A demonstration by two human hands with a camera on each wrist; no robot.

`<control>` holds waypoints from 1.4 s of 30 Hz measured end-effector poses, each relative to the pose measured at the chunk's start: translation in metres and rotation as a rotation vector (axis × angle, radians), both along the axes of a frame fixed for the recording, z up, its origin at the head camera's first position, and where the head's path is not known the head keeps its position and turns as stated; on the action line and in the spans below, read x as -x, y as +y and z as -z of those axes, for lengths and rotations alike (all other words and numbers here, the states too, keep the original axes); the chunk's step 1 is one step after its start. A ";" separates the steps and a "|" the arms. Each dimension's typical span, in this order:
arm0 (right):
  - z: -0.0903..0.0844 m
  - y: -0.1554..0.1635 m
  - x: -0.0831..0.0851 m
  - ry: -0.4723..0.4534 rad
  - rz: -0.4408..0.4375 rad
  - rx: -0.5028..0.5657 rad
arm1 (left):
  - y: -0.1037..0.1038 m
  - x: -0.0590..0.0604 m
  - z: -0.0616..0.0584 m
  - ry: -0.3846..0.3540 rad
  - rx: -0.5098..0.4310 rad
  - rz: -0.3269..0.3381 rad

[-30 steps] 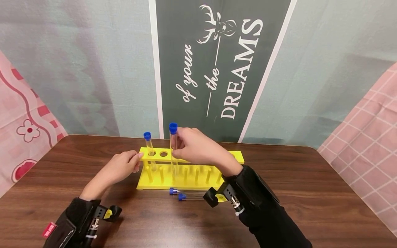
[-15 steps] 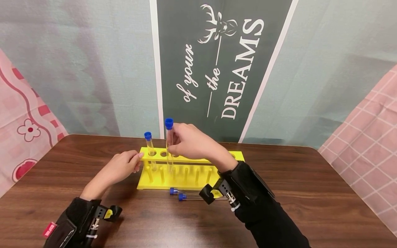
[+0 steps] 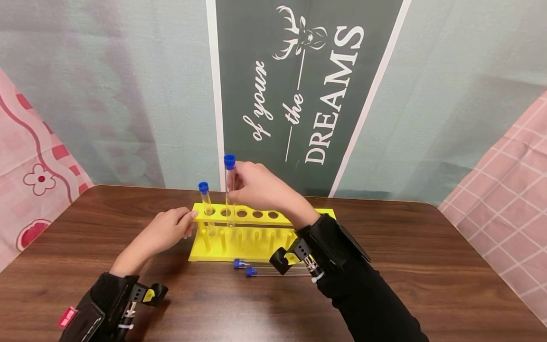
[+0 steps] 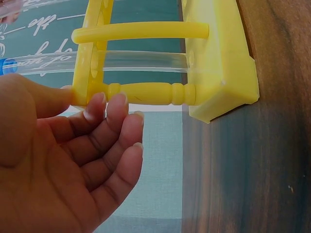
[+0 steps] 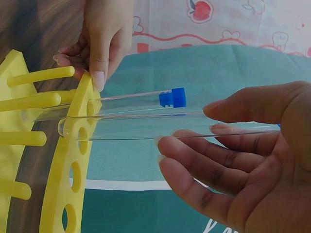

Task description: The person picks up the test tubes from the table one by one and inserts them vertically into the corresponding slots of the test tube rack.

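Observation:
A yellow test tube rack (image 3: 299,216) stands on the brown table (image 3: 427,266). One clear tube with a blue cap (image 3: 203,187) sits in its leftmost hole. My right hand (image 3: 236,183) pinches a second blue-capped tube (image 3: 229,164) near its top, upright, with its lower end in the second hole. In the right wrist view the held tube (image 5: 136,128) runs between the thumb and fingers of my right hand (image 5: 209,124), its round end at the top plate (image 5: 68,160). My left hand (image 3: 190,223) holds the rack's left end, thumb on the top plate, fingertips (image 4: 114,99) on the corner post.
Two more blue-capped tubes (image 3: 256,268) lie on the table just in front of the rack, partly behind my right wrist. Several holes to the right in the rack (image 3: 258,214) are unfilled. Cloth backdrops hang behind the table's far edge.
My right hand has carried its tube up and to the left, from about the third hole to the second. The left hand and the rack have stayed still.

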State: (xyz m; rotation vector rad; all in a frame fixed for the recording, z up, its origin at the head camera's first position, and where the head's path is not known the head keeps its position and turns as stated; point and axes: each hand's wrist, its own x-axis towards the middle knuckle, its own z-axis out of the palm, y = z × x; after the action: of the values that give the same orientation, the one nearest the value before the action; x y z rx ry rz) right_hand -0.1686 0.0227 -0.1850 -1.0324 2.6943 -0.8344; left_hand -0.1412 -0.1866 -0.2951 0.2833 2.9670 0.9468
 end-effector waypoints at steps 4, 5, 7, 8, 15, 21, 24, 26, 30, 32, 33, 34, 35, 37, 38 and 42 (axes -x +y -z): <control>0.000 -0.003 0.002 -0.002 0.009 -0.005 | 0.000 0.000 0.000 0.002 -0.002 -0.001; 0.000 -0.004 0.003 -0.001 0.010 -0.004 | 0.000 0.000 0.000 0.003 -0.002 0.000; -0.001 -0.005 0.004 -0.004 0.013 0.003 | -0.001 0.001 0.001 0.004 -0.002 0.001; -0.001 -0.006 0.004 -0.006 0.015 0.006 | -0.001 0.001 0.000 0.004 -0.002 0.001; -0.004 -0.008 0.005 -0.005 0.028 0.024 | 0.000 -0.001 -0.001 0.015 0.005 0.002; -0.004 -0.009 0.006 -0.010 0.043 0.026 | 0.001 -0.001 -0.001 0.016 0.008 0.002; -0.004 -0.010 0.007 -0.025 0.049 0.034 | 0.001 -0.001 -0.001 0.014 0.005 0.001; -0.004 -0.010 0.008 -0.037 0.053 0.038 | 0.001 -0.001 -0.001 0.012 0.003 0.001; -0.002 -0.011 0.010 -0.048 0.056 0.038 | 0.000 -0.001 0.000 0.011 0.001 0.003; -0.002 -0.012 0.011 -0.051 0.059 0.035 | 0.000 0.000 -0.001 0.009 0.000 0.002; -0.001 -0.012 0.011 -0.052 0.060 0.034 | 0.000 0.000 -0.001 0.008 -0.001 0.002; -0.001 -0.012 0.012 -0.054 0.062 0.033 | -0.001 0.000 -0.001 0.008 -0.001 0.003; -0.001 -0.012 0.012 -0.055 0.063 0.031 | -0.001 0.000 -0.001 0.007 -0.002 0.004; 0.000 -0.012 0.012 -0.056 0.063 0.025 | -0.001 0.001 0.000 0.006 -0.002 0.006; 0.000 -0.013 0.012 -0.054 0.062 0.020 | -0.001 0.001 0.000 0.005 -0.002 0.007; 0.001 -0.014 0.011 -0.044 0.056 -0.003 | -0.001 0.001 -0.001 0.001 -0.003 0.005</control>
State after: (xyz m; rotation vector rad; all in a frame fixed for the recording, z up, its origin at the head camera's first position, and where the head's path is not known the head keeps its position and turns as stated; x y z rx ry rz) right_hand -0.1800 0.0091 -0.1862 -0.9312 2.6978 -0.8524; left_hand -0.1424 -0.1875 -0.2938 0.2905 2.9648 0.9510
